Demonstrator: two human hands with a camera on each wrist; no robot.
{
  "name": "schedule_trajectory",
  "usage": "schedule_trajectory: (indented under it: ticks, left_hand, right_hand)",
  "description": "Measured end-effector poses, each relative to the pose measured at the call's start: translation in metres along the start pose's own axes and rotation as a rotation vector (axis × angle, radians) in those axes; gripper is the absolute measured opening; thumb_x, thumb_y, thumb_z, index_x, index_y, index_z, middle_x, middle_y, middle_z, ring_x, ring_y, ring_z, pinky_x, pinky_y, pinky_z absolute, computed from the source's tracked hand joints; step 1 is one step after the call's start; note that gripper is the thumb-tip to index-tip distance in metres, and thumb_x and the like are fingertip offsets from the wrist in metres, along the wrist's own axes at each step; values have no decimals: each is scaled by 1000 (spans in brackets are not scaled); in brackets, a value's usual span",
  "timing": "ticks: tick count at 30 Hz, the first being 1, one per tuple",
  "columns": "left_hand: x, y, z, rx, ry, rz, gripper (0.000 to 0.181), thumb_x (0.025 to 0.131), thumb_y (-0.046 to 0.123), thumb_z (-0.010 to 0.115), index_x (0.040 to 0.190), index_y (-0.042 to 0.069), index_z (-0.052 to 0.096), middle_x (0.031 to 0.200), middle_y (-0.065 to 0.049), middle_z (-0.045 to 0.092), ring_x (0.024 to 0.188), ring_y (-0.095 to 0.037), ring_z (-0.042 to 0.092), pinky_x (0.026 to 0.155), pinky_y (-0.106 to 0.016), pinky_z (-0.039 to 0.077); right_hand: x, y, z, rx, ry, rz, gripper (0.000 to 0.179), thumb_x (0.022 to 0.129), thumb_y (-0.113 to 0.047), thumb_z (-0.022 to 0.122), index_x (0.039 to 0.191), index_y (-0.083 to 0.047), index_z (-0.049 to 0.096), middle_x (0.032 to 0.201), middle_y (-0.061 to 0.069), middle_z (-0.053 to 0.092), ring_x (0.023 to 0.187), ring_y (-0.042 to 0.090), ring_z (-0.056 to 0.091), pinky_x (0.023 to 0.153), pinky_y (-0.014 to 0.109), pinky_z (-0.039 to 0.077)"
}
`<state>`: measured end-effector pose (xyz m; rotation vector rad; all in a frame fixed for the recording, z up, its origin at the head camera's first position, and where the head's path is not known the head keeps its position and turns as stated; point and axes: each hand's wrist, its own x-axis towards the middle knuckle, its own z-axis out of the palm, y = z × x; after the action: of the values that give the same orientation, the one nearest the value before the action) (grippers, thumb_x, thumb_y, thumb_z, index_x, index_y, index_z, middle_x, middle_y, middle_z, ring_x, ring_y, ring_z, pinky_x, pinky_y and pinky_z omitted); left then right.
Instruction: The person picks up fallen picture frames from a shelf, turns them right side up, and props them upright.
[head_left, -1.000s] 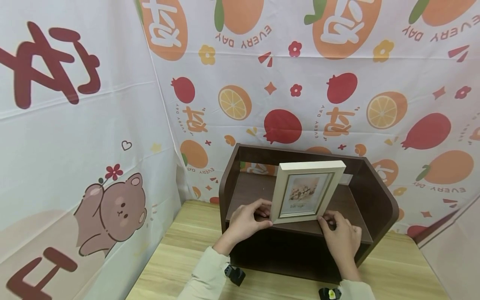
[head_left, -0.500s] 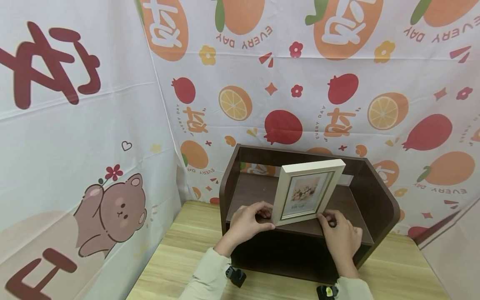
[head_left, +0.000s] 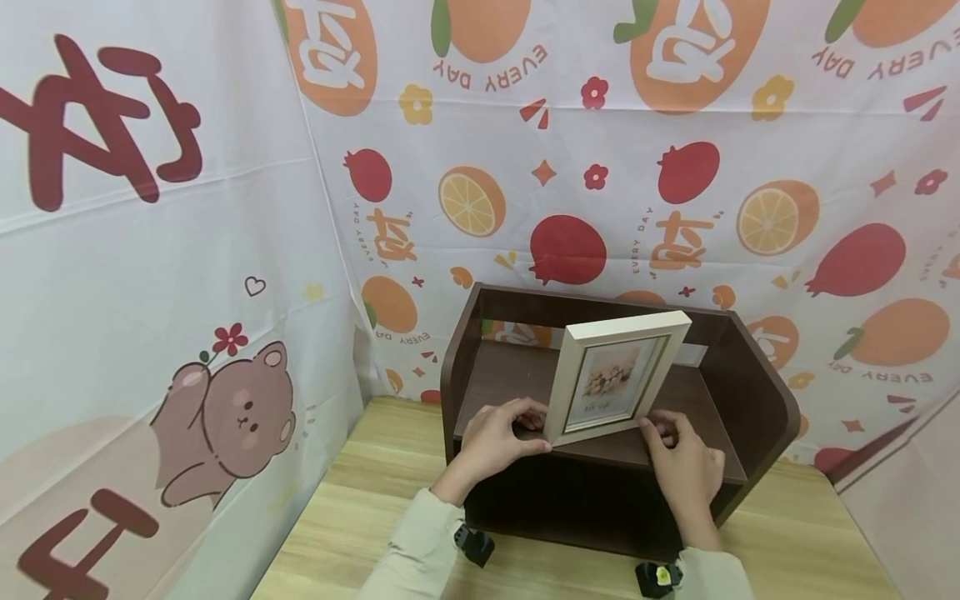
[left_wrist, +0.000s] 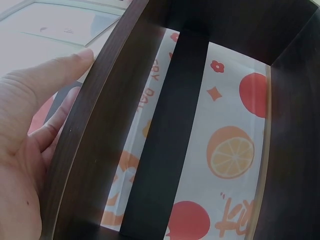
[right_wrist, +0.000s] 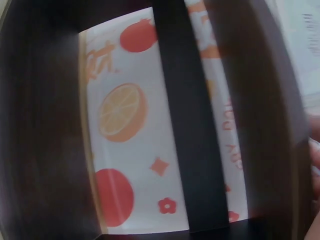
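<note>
A cream picture frame (head_left: 611,379) with a floral print stands at the front of the upper board of a dark brown desktop shelf (head_left: 504,367). It leans back slightly and is turned at an angle. My left hand (head_left: 501,440) grips its lower left corner, thumb in front and fingers behind. At the lower right corner my right hand (head_left: 684,462) pinches the border between thumb and curled fingers. In the left wrist view the left hand (left_wrist: 30,115) lies along the shelf board's edge. The right wrist view catches only a sliver of fingers (right_wrist: 315,150).
The shelf's right side panel (head_left: 761,400) rises beside the right hand, and its lower compartment (head_left: 562,504) is dark. Underneath is a light wood table (head_left: 375,500). Printed cloth (head_left: 480,275) hangs behind, and another cloth with a bear (head_left: 247,408) hangs at left.
The picture frame has turned slightly, showing more of its left side edge. My left hand has shifted a little to the right with it; the right hand has barely moved.
</note>
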<state>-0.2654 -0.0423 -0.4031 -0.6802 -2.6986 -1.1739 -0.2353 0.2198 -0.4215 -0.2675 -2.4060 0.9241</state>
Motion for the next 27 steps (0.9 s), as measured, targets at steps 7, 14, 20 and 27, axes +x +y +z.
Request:
schedule_trajectory:
  ticks: [7, 14, 20, 27]
  left_hand:
    - [0, 1, -3, -24, -19, -15, 38, 78, 40, 78, 113, 32, 66, 98, 15, 66, 91, -5, 63, 79, -25, 48]
    - [-1, 1, -2, -14, -11, -5, 39, 78, 40, 78, 114, 32, 67, 99, 16, 67, 91, -4, 63, 80, -25, 48]
    - [-2, 0, -2, -33, -7, -3, 38, 78, 39, 78, 113, 31, 67, 99, 15, 67, 91, -5, 63, 80, -26, 47]
    - [-1, -2, -1, -25, 0, 2, 37, 78, 38, 79, 112, 32, 67, 98, 16, 67, 90, -4, 63, 81, -28, 46]
  right_hand:
    - [4, -26, -29, 233, -123, 66, 44, 95, -38, 60, 129, -10, 54, 104, 8, 65, 76, -12, 51, 69, 19, 44]
    - [4, -69, -51, 238, -83, -103, 47, 93, -29, 65, 133, -11, 47, 97, 0, 62, 71, -6, 53, 63, 18, 42]
    - [5, -112, -63, 141, -31, -283, 58, 89, -27, 71, 136, -8, 43, 89, 2, 59, 60, 2, 45, 51, 23, 36]
    - [5, -149, -63, 31, -19, -344, 65, 87, -34, 72, 137, -7, 40, 78, 3, 53, 51, 9, 36, 44, 27, 28]
